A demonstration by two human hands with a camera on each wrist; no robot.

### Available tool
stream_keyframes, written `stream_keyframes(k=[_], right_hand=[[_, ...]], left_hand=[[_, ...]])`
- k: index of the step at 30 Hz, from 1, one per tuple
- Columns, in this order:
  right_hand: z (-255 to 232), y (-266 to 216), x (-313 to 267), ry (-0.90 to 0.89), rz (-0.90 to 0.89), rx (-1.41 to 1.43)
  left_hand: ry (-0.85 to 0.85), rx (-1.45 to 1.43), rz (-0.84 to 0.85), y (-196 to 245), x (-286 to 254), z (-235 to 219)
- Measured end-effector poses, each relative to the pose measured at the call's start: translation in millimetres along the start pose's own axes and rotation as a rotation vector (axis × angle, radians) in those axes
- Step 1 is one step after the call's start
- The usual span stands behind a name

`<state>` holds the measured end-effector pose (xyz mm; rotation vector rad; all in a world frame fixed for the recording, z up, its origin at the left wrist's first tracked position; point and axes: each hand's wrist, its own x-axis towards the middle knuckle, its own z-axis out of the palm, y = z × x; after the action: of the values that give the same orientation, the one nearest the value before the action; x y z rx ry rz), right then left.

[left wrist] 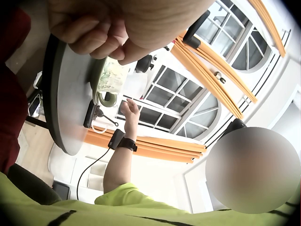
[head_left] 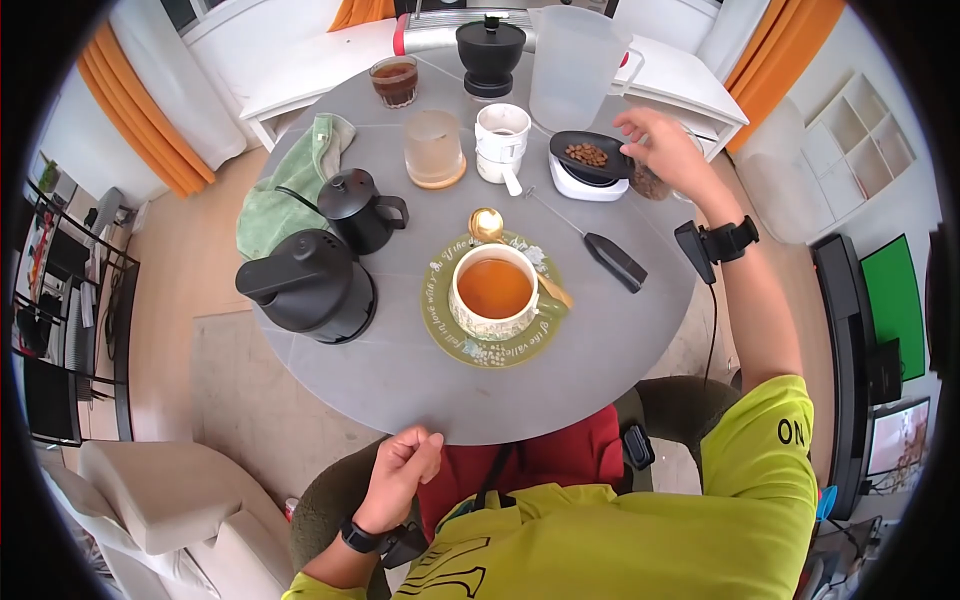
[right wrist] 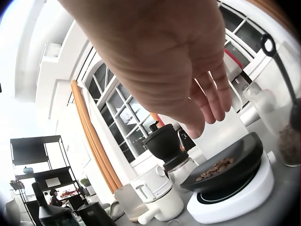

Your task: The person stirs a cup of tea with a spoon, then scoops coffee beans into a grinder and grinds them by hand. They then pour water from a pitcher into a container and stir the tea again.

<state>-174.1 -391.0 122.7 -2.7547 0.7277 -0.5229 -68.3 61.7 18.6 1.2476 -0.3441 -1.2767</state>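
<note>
A black dish (head_left: 568,148) of brown coffee beans (head_left: 587,154) rests on a white scale (head_left: 590,188) at the table's right back. Over the dish's right end hovers my right hand (head_left: 662,145), fingers slightly bent and holding nothing; the right wrist view shows a gap between this hand (right wrist: 164,61) and the dish (right wrist: 244,157). Partly behind my hand and forearm stands a clear jar (right wrist: 263,101) of beans, a black handle (right wrist: 282,70) rising from it. My left hand (head_left: 405,470) is at the near table edge, fingers loosely curled around nothing.
A cup of brown liquid (head_left: 496,290) on a green saucer (head_left: 440,335) stands at the centre. Kettle (head_left: 310,285), black pot (head_left: 355,215) and green cloth (head_left: 275,210) are left. Behind stand a white dripper (head_left: 500,145), grinder (head_left: 490,50) and pitcher (head_left: 570,65); a frother (head_left: 612,260) lies right.
</note>
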Motion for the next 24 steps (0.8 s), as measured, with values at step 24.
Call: stream_keyframes(k=[24], right_hand=[[31,18,23,-0.366,0.174,0.118]], left_hand=[[-0.029,-0.031,0.031,-1,-5,9]])
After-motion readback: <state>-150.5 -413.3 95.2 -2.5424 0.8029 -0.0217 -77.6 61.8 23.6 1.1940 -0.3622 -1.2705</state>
